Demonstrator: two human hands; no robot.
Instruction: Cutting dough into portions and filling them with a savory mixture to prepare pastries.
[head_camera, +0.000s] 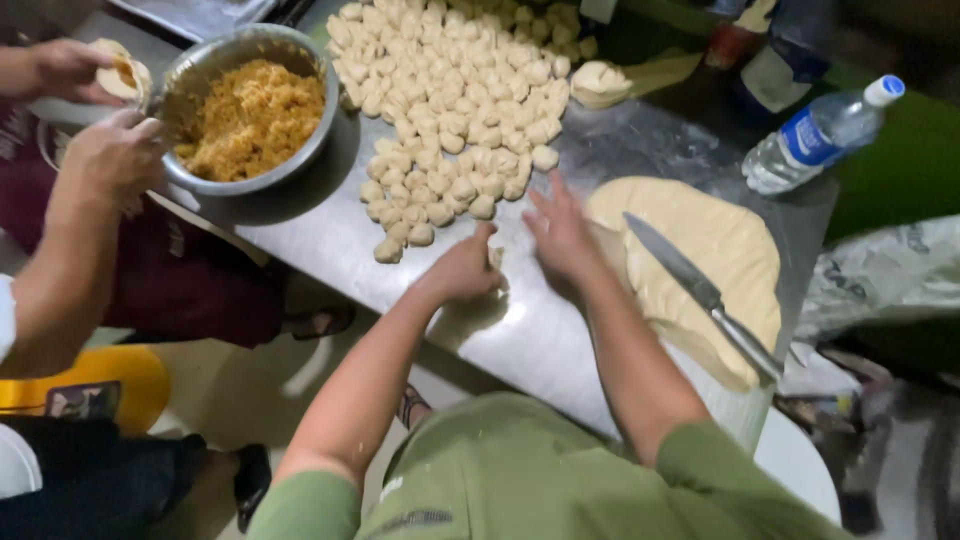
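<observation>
My left hand (466, 268) is curled over a small piece of dough (495, 257) on the steel table (330, 240). My right hand (560, 232) lies flat, fingers spread, pressing on the table beside it. Just beyond my hands spreads a big heap of small dough pieces (455, 100). To the right lies a large flat slab of dough (700, 260) with a long knife (700, 292) resting across it.
A metal bowl of orange crumbly filling (255, 115) stands at the left. Another person's hands (105, 150) there hold a filled dough round (122, 72). A plastic water bottle (820, 135) lies at the right, a dough lump (600, 82) behind the heap.
</observation>
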